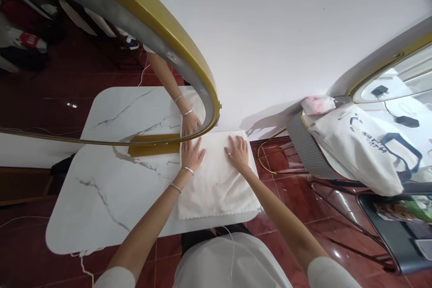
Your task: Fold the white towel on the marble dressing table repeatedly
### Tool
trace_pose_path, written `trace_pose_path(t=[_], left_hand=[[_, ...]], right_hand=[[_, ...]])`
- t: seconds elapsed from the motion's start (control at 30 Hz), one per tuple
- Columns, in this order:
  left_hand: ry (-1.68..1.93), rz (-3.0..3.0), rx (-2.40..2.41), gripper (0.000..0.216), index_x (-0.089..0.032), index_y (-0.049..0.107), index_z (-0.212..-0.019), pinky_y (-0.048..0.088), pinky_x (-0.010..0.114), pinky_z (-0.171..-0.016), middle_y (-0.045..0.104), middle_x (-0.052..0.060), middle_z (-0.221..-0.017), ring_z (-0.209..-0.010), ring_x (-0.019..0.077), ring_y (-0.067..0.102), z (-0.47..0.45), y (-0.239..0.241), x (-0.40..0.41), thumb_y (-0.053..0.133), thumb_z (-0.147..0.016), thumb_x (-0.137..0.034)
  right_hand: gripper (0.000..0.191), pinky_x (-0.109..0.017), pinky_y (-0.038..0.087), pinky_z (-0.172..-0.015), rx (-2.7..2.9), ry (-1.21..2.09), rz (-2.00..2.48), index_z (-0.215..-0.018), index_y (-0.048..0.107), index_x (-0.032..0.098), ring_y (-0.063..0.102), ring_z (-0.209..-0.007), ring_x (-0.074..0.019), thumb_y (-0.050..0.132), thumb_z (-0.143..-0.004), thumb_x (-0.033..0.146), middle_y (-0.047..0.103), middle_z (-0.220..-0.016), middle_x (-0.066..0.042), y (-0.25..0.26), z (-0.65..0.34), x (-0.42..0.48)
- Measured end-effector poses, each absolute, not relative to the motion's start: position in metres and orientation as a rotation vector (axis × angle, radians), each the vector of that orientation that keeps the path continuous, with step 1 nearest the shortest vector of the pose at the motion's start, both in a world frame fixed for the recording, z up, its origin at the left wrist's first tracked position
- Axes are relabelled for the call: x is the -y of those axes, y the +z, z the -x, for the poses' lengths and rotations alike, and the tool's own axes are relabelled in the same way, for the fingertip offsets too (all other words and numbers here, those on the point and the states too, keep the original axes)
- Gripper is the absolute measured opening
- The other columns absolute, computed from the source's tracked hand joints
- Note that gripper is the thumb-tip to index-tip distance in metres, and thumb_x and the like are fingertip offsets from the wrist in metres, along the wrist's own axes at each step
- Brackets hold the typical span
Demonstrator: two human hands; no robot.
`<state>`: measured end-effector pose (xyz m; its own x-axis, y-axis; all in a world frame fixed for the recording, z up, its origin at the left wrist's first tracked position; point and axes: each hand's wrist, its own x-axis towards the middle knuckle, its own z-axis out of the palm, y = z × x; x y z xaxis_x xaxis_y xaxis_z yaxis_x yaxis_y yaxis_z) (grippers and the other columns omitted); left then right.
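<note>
Here, a marble-patterned table (111,189) is covered at its right end by a white cloth (212,189), onto which the left hand (192,157) and right hand (239,156) are laid, both spread; a ring (229,154) is worn on the latter.

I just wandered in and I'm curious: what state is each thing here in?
White cloth: spread out on the marble-patterned table, partly wrinkled
Left hand: open, resting on the cloth
Right hand: open, resting on the cloth
Larger gold-rimmed mirror: upright, reflecting the table
Tote bag: lying slumped
Pink-and-white packet: opened or sealed, can't tell
</note>
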<state>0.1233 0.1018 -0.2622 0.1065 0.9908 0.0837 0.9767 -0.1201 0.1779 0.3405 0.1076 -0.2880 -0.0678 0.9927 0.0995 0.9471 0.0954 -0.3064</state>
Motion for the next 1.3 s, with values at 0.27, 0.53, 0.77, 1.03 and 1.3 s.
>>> trace_pose_path(t=[0.27,0.53,0.77,1.03,1.3], left_hand=[[0.214,-2.169,-2.083,0.055,-0.012,0.052,-0.132,0.031,0.051,-0.108,0.054,0.017,-0.136,-0.129,0.0364,0.042,-0.133,-0.268,-0.157,0.034,-0.092,-0.046],[0.439,-2.136,-2.084,0.051,-0.019,0.048,-0.136,0.025,0.057,-0.111,0.044,0.014,-0.145,-0.137,0.0359,0.032,-0.129,-0.266,-0.116,0.038,-0.092,-0.041],[0.44,-2.155,-2.135,0.051,-0.028,0.046,-0.139,0.022,0.063,-0.11,0.038,0.012,-0.148,-0.139,0.0385,0.026,-0.135,-0.267,-0.094,0.045,-0.088,-0.029],[0.435,-2.066,-2.091,0.047,-0.011,0.058,-0.124,0.034,0.052,-0.106,0.06,0.017,-0.127,-0.127,0.0346,0.045,-0.137,-0.271,-0.175,0.036,-0.092,-0.039],[0.509,-2.269,-1.917,0.055,-0.022,0.037,-0.144,0.019,0.051,-0.116,0.024,0.012,-0.156,-0.145,0.0288,0.019,-0.151,-0.271,-0.062,0.042,-0.093,-0.042]], right_hand=[[0.056,-0.052,0.011,-0.115,2.22,0.137,1.921,-0.146,0.035,0.015,0.02,-0.142,-0.031,0.033,-0.097,0.043,0.032,-0.151,-0.017,-0.285,-0.327,-0.177],[0.057,-0.053,0.015,-0.115,2.224,0.173,1.846,-0.149,0.03,0.02,0.012,-0.145,-0.0299,0.032,-0.097,0.044,0.022,-0.157,-0.012,-0.291,-0.343,-0.145],[0.056,-0.066,0.009,-0.11,2.315,0.165,1.741,-0.15,0.025,0.032,0.004,-0.146,-0.0344,0.037,-0.095,0.031,0.016,-0.159,-0.007,-0.289,-0.316,-0.115],[0.055,-0.075,0.0,-0.104,2.326,0.312,1.842,-0.144,0.038,0.03,0.013,-0.143,-0.0385,0.034,-0.095,0.055,0.027,-0.155,-0.011,-0.282,-0.281,-0.187],[0.055,-0.053,0.011,-0.116,2.14,0.163,1.907,-0.147,0.033,0.018,0.015,-0.145,-0.028,0.032,-0.098,0.043,0.023,-0.156,-0.014,-0.288,-0.327,-0.124]])
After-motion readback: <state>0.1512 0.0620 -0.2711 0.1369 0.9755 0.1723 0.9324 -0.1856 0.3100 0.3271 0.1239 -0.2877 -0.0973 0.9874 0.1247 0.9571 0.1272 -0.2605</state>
